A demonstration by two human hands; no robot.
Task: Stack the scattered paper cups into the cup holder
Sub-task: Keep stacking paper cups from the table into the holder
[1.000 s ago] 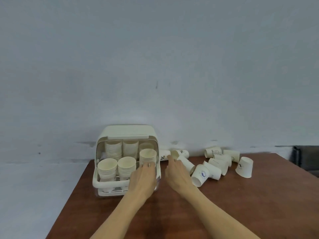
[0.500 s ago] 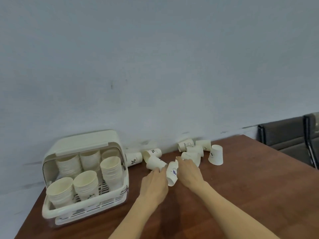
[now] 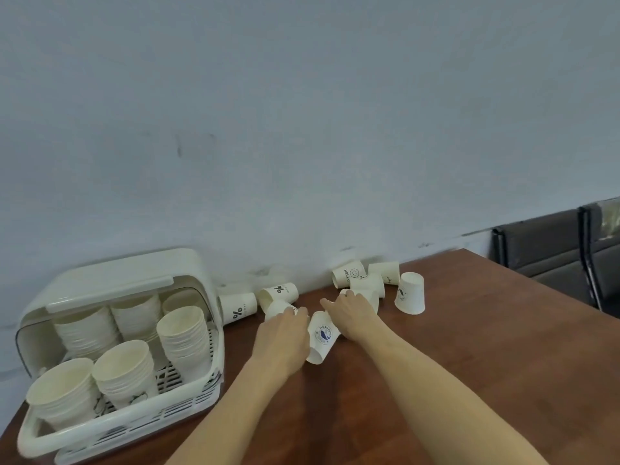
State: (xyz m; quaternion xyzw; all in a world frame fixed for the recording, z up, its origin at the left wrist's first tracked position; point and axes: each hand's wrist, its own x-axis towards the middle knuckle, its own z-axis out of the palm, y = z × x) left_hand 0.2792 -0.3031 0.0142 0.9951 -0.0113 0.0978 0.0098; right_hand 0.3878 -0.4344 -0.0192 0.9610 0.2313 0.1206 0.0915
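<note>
A wooden bench (image 3: 469, 380) stands against a pale wall. Both of the person's hands have left the holder (image 3: 127, 421) and now reach among the loose cups, so the holder sits well off to the left of the left hand (image 3: 285, 337), its lid raised and its rack already filled with several tall stacks (image 3: 183, 333).

The left hand rests palm down with its fingers over a cup lying on its side; whether they grip it I cannot tell. The right hand (image 3: 352, 313) lies just beside it, fingers curved over another cup, its hold also hidden. Between the two hands lies the logo cup (image 3: 322, 337), on its side and touching both.

Beyond the hands more cups (image 3: 365, 280) lie scattered by the wall, and one upturned cup (image 3: 410, 293) stands to the right of the right hand.

I judge that a fresh round of collecting has begun, and much is left.
</note>
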